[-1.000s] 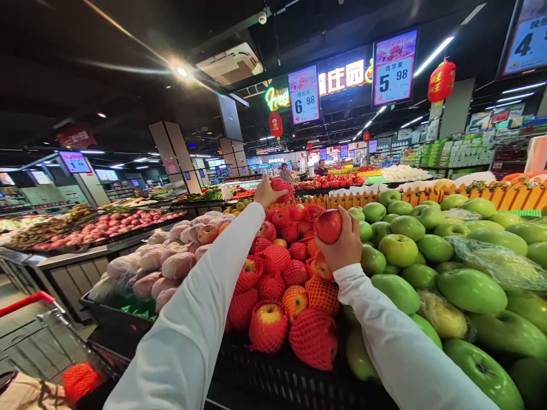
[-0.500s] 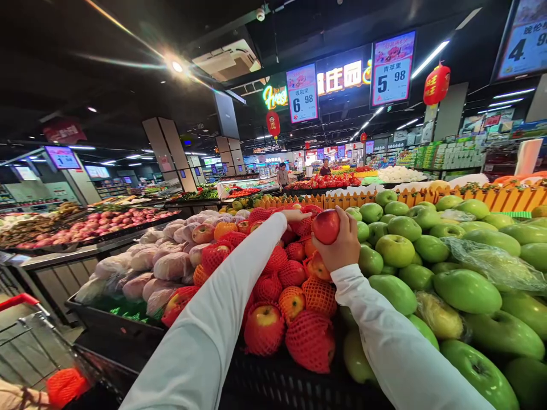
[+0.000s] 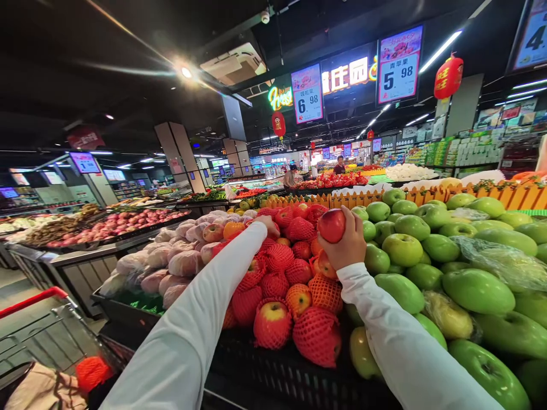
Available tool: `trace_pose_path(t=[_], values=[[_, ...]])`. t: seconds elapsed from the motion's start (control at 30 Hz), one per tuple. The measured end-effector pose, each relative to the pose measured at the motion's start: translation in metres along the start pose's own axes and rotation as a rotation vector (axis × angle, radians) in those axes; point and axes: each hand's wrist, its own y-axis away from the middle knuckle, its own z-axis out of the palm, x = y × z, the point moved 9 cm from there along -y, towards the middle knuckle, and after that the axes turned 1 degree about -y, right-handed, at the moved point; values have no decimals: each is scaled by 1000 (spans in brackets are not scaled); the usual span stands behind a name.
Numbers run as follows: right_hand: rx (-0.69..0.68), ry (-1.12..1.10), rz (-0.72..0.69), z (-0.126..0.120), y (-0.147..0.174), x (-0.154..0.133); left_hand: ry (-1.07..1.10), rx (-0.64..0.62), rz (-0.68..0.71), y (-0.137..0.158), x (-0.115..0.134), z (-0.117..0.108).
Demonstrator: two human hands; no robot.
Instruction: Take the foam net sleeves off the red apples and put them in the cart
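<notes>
My right hand (image 3: 352, 244) is closed around a bare red apple (image 3: 332, 225), raised over the line where the red and green fruit meet. Farther back on the left, my left hand (image 3: 270, 225) reaches to the rear of the red apples in foam nets (image 3: 280, 257). The white sleeve partly covers it, and its fingers are too hidden to make out. Beneath my right wrist lie an orange foam net (image 3: 323, 292) and a red-netted apple (image 3: 317, 336). Green apples (image 3: 436, 248) are heaped right beside my right hand.
Wrapped pale fruit (image 3: 185, 261) fills the display's left side. A shopping cart (image 3: 38, 299) with a red handle stands at lower left, holding a beige bag (image 3: 40, 387) and a red net (image 3: 92, 371). An orange picket fence (image 3: 491, 196) edges the back; two people are beyond.
My left hand has moved left and down toward the netted apples, away from the red apple. My right hand still holds that apple. The view has shifted slightly left, showing more of the cart.
</notes>
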Motion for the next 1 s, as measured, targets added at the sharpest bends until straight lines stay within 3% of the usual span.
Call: trace_pose_path(t=[0.13, 0.3, 0.4, 0.53, 0.63, 0.8, 0.9, 1.0], values=[[18, 1, -14, -1, 0, 0, 25, 67, -84, -4, -25, -28], [21, 5, -24, -1, 0, -1, 33, 225, -263, 8, -74, -73], [18, 2, -22, 0, 0, 0, -7, 279, -323, 20, -91, -69], [23, -3, -30, -1, 0, 0, -53, 273, -302, 23, -94, -45], [40, 6, -36, -1, 0, 0, -82, 294, -241, 18, -84, -41], [62, 24, -44, -3, 0, -1, 116, 537, -240, 9, -62, -83], [57, 28, -38, -3, 1, -2, 275, 573, -54, -4, -17, -101], [59, 25, -45, -4, 1, -3, 334, 460, 158, -17, 49, -90]])
